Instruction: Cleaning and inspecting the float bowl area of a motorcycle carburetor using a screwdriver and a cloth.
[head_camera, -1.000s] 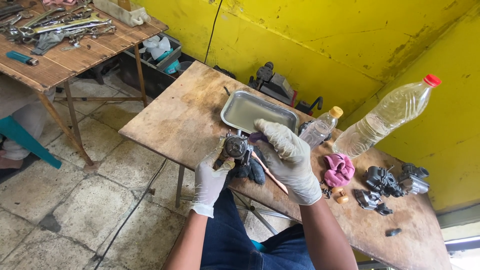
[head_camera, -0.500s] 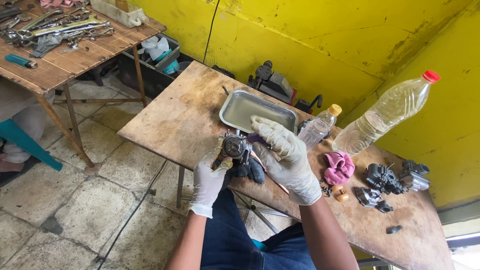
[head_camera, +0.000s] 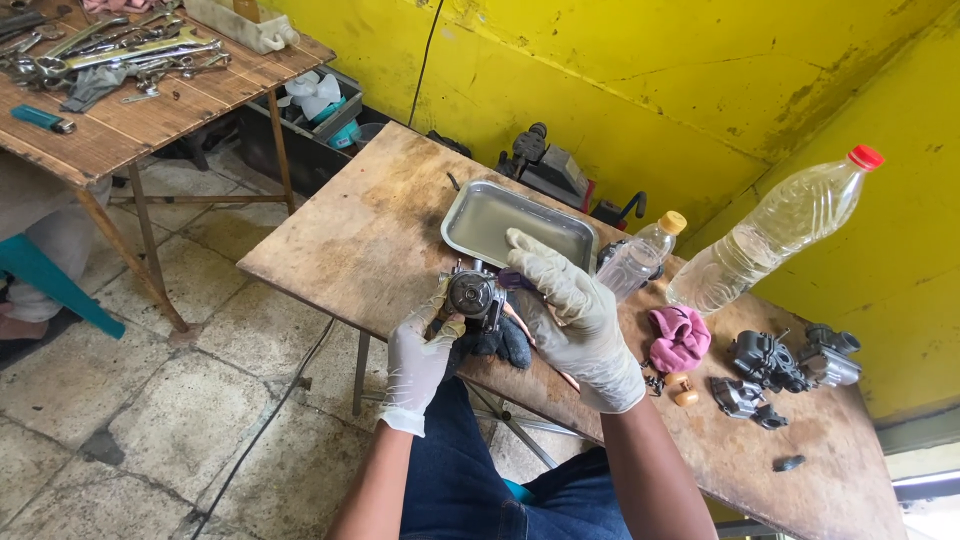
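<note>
Wooden second tabletop (head_camera: 130, 130) at 10 o'clock carries wrenches (head_camera: 140, 50) and a blue lighter (head_camera: 40, 118). Main tabletop (head_camera: 350, 230), plank, worn. Left hand (head_camera: 420, 350), white glove, closed around a small carburetor (head_camera: 473, 295) from below, gripping it just above a dark rag (head_camera: 500, 345) at the near edge. Right hand (head_camera: 570, 315), gloved, fingers curled loosely over the carburetor's right side; looks like a thin tool runs under the palm, can't tell what kind. Metal tray (head_camera: 500, 215) sits just beyond at 12 o'clock, holding shallow liquid. Small clear bottle (head_camera: 640, 258) with yellow cap at 1 o'clock, big clear bottle (head_camera: 775, 235) with red cap leaning further right. Pink cloth (head_camera: 680, 335) at 3 o'clock, then dark carburetor parts (head_camera: 790, 365). Judgement: left grip should stay firm, part over the rag, close to the tray, so drips and small bits don't go off the edge.
</note>
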